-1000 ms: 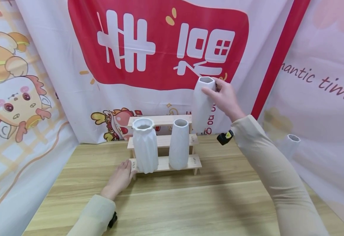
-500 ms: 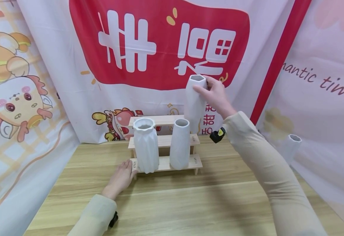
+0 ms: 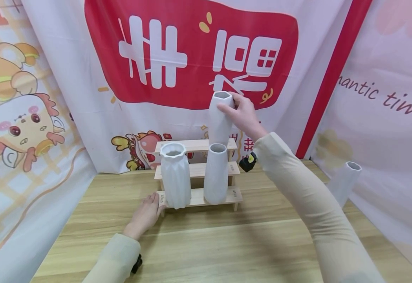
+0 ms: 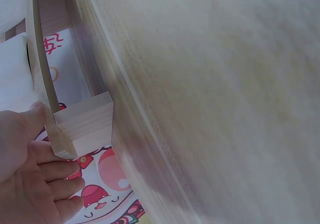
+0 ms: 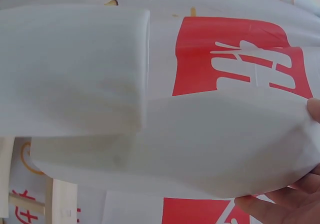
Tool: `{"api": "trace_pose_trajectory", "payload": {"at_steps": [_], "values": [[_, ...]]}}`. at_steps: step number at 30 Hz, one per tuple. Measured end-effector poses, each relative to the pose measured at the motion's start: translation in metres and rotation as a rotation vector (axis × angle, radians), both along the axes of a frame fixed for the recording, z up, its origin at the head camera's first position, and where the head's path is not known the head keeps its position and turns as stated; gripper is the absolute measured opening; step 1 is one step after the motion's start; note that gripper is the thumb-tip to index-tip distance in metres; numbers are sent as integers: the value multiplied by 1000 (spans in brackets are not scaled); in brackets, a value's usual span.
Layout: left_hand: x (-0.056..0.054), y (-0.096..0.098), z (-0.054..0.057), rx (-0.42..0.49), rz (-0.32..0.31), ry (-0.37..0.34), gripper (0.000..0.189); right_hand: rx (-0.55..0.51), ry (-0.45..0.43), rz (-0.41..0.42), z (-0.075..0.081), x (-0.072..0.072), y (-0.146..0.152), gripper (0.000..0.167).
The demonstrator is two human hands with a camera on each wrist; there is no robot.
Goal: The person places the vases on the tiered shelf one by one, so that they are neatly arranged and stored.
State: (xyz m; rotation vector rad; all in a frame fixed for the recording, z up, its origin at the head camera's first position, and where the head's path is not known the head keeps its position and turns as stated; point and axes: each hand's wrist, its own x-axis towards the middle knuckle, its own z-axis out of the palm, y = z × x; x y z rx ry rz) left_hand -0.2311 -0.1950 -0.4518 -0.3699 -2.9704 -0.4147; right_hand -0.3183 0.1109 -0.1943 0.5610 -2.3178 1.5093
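Observation:
My right hand grips a tall white faceted vase near its rim, thumb in front. The vase stands upright over the top tier of a three-tier wooden display stand; its base is hidden behind a front vase, so contact cannot be told. On the bottom tier stand a pleated white vase at left and a smooth tapered white vase at right. My left hand holds the bottom tier's left end; in the left wrist view its thumb touches the board's edge, fingers around the end.
Another white vase stands at the right of the wood-grain table, partly behind my right sleeve. A printed cloth backdrop hangs close behind the stand, with more cloth at both sides.
The faceted vase in my right hand has moved left, from beyond the stand's right end to over its top tier. My left hand has stayed on the stand.

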Motion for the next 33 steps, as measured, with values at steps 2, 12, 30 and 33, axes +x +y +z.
{"api": "trace_pose_trajectory", "payload": {"at_steps": [2, 12, 30, 33], "values": [[0, 0, -1, 0, -2, 3, 58, -5, -1, 4, -1, -2, -5, 54], [-1, -1, 0, -1, 4, 1, 57, 17, -7, 30, 2, -1, -29, 54], [1, 0, 3, 6, 7, 2, 56, -22, -41, 65, -3, -3, -68, 50], [2, 1, 4, 8, 9, -6, 56, -16, -37, 69, -6, -3, -73, 50]]}}
